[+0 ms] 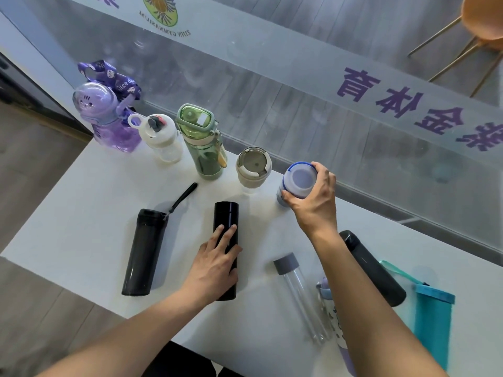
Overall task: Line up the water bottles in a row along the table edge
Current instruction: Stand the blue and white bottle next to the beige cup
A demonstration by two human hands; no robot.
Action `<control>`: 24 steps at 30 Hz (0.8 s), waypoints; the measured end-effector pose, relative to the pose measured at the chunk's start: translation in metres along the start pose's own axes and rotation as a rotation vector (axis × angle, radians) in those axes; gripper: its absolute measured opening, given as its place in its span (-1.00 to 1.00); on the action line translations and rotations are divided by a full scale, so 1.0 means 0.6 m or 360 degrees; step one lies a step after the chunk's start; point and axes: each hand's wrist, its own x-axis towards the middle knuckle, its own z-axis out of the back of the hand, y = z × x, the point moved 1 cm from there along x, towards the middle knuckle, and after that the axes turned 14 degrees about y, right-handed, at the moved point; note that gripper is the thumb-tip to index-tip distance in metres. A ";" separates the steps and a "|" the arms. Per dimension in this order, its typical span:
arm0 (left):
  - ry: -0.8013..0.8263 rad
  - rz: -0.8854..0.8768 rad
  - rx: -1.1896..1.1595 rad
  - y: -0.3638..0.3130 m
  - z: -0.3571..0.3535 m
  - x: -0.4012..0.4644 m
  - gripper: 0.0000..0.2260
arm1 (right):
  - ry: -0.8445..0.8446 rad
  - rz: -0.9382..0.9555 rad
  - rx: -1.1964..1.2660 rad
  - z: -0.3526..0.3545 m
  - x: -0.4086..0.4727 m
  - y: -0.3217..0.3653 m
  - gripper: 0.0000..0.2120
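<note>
Along the far edge of the white table (89, 191) stand a purple cat bottle (109, 118), a white-capped clear bottle (160, 137), a green bottle (202, 142) and a beige-lidded cup (253, 165). My right hand (313, 200) grips the blue-lidded bottle (298, 180), upright at the right end of that row. My left hand (217, 259) lies on a black flask (226, 221) lying on its side. A second black bottle (143, 251) with a strap lies to the left. Lying at the right are a clear tube bottle (299, 289), a dark grey flask (373, 268) and a teal bottle (432, 319).
A glass wall with purple lettering runs just behind the far table edge. A small lilac bottle (330, 306) lies partly hidden under my right forearm. An orange chair (481, 20) stands beyond the glass. The floor drops away on the left of the table.
</note>
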 end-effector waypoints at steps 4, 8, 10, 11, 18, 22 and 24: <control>0.0028 -0.0001 0.0001 0.000 0.002 0.000 -0.59 | -0.0011 -0.0018 -0.0024 0.000 0.001 0.001 -0.16; 0.0061 -0.0015 0.0025 0.001 0.009 0.000 -0.59 | -0.0036 -0.0051 -0.0059 0.000 -0.004 0.002 -0.16; 0.0077 -0.0028 0.0050 0.003 0.012 -0.001 -0.59 | -0.0044 -0.0088 -0.0079 0.000 -0.004 0.005 -0.16; 0.0083 -0.0037 0.0072 0.005 0.013 -0.002 -0.59 | -0.0045 -0.0102 -0.0084 0.000 -0.004 0.006 -0.15; 0.0036 -0.0127 0.0157 0.005 0.031 -0.001 -0.61 | -0.0045 -0.0240 -0.0154 0.015 -0.028 0.010 0.12; -0.0032 -0.0265 0.0123 -0.013 0.051 0.002 -0.59 | -0.0163 -0.0290 -0.0276 0.038 -0.084 -0.004 -0.09; -0.0087 -0.0355 0.0148 -0.030 0.065 0.007 -0.58 | -0.0224 -0.0341 -0.0313 0.047 -0.117 -0.017 -0.24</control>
